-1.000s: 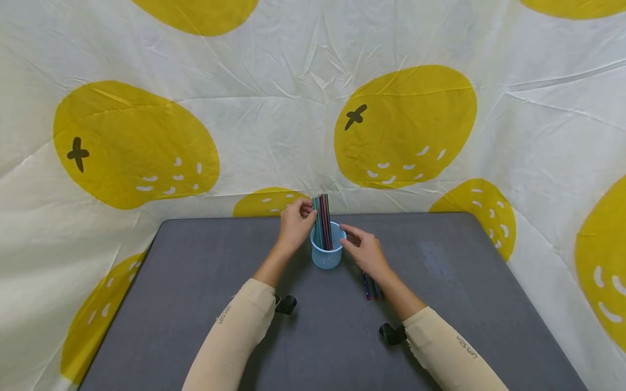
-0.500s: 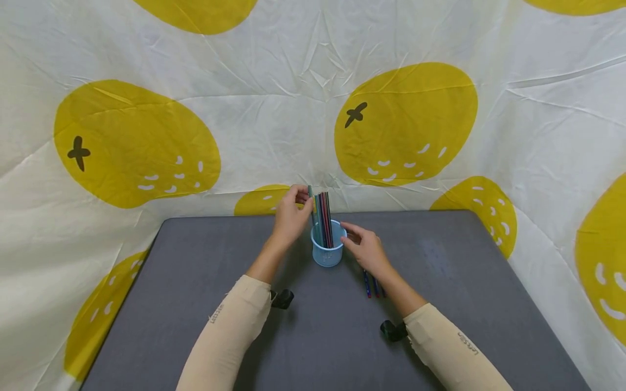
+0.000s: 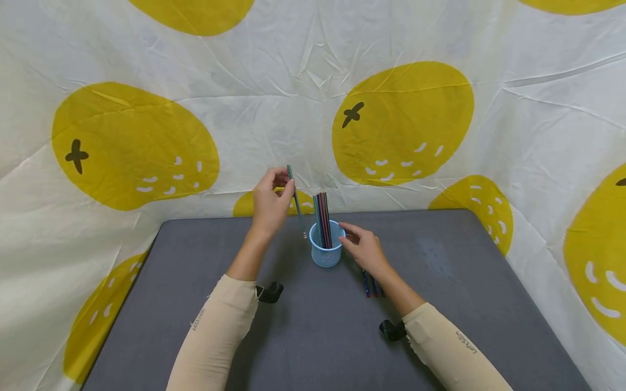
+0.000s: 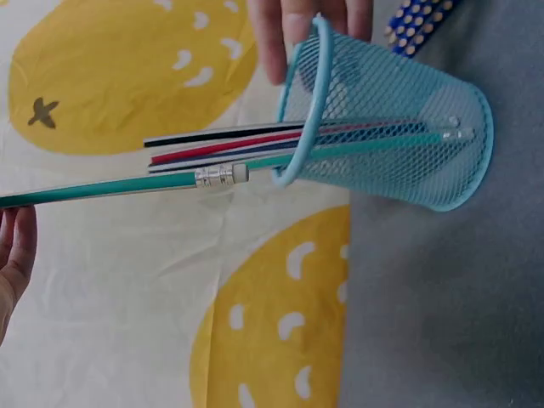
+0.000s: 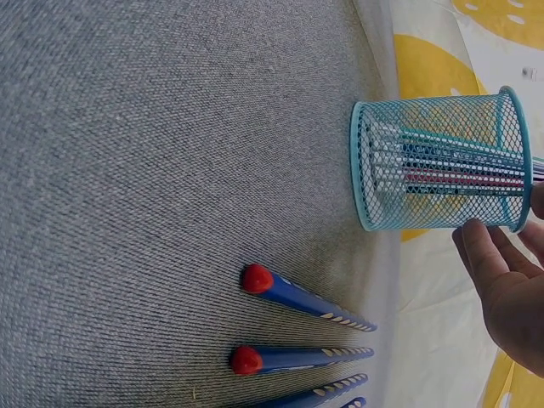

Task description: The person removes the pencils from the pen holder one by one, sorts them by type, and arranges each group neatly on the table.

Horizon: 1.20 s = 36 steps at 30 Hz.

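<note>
My left hand (image 3: 270, 202) pinches a green pencil (image 3: 297, 203) near its upper end, left of a light blue mesh pencil cup (image 3: 325, 257). In the left wrist view, the held pencil's metal ferrule and white eraser (image 4: 240, 173) point toward the cup's mouth, outside it. Several pencils (image 4: 221, 146), with green, red and black sides, stand in the cup with eraser ends down. My right hand (image 3: 364, 250) holds the cup at its right side, fingers and thumb around the rim. In the right wrist view, its fingers (image 5: 483, 251) lie against the mesh.
Several blue pencils (image 5: 306, 297) with pale dots and red ends lie on the grey table (image 3: 313, 336), partly below my right hand. A white cloth (image 3: 274, 136) with yellow fruit prints hangs behind the table's far edge.
My left hand has drawn the green pencil up out of the cup and carried it to the left. My right hand stays at the cup.
</note>
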{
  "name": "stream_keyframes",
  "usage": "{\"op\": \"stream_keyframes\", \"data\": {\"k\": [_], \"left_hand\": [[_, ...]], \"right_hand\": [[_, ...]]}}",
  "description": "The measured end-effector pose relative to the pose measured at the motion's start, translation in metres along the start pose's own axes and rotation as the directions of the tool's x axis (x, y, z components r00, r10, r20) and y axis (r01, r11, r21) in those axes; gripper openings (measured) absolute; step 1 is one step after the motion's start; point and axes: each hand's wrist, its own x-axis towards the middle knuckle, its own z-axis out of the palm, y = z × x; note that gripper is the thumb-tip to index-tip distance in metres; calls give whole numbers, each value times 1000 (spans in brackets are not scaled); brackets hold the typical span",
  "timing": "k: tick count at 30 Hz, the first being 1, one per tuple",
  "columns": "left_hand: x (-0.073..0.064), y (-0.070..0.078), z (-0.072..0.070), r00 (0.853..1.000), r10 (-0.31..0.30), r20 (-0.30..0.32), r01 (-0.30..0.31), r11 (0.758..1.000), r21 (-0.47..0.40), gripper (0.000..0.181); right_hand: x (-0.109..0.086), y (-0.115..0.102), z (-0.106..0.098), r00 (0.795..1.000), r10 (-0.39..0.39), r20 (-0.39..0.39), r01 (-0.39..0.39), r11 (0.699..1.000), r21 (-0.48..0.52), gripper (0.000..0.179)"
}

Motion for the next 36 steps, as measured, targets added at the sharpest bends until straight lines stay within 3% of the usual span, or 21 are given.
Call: {"op": "stream_keyframes", "data": {"k": [5, 14, 23, 32, 36], "left_hand": [[-2, -6, -8, 999, -35, 3, 35, 999, 0, 21], [-23, -40, -10, 982, -183, 43, 182, 983, 33, 22], [-51, -81, -5, 976, -212, 53, 200, 964, 174, 19], [-72, -105, 8, 952, -287, 105, 256, 938, 235, 17], [-78, -112, 13, 930, -343, 134, 299, 915, 272, 15]], "right_hand": [[-1, 1, -1, 1000, -1, 1, 1, 1000, -6, 42], [-1, 1, 1, 1000, 19, 3, -19, 1000, -1, 43], [-1, 0, 2, 1000, 23, -1, -23, 1000, 4, 43], [-1, -2, 0, 1000, 23, -1, -23, 1000, -9, 42], [-1, -1, 0, 1000, 20, -4, -20, 1000, -10, 42]]}}
